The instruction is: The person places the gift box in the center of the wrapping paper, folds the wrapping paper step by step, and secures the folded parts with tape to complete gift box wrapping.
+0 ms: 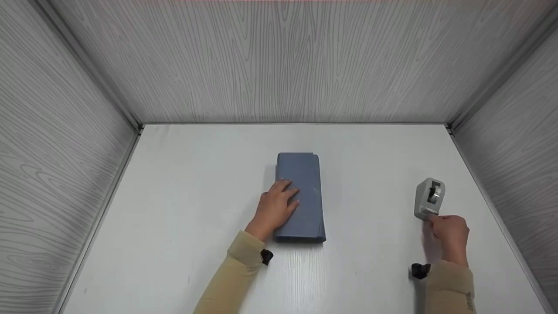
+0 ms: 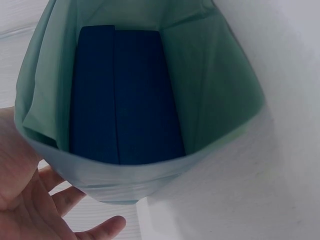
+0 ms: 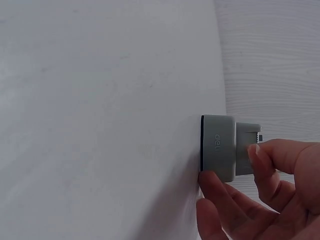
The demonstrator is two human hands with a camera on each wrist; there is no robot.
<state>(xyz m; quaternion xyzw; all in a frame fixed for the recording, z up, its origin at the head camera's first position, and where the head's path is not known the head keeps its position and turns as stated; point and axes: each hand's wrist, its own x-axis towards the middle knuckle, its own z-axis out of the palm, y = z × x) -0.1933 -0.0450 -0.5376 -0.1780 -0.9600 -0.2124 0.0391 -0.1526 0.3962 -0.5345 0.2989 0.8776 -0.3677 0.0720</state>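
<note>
A grey-blue paper wrap (image 1: 307, 192) lies lengthwise on the white table. The left wrist view looks into the near end of the wrap (image 2: 215, 85), where a dark blue box (image 2: 135, 100) sits inside. My left hand (image 1: 272, 209) rests on the wrap's left side with fingers spread. At the right stands a grey tape dispenser (image 1: 423, 200) with a roll in it. My right hand (image 1: 451, 231) is at its near end, thumb and forefinger pinching the tape at the toothed cutter (image 3: 258, 136). The other fingers are beside the dispenser's base (image 3: 218, 150).
Grey wood-grain panels enclose the white table (image 1: 196, 174) at the left (image 1: 52, 152), back (image 1: 283, 61) and right (image 1: 518, 131). Each wrist carries a small black device, one at the left cuff (image 1: 267, 256), one at the right (image 1: 420, 271).
</note>
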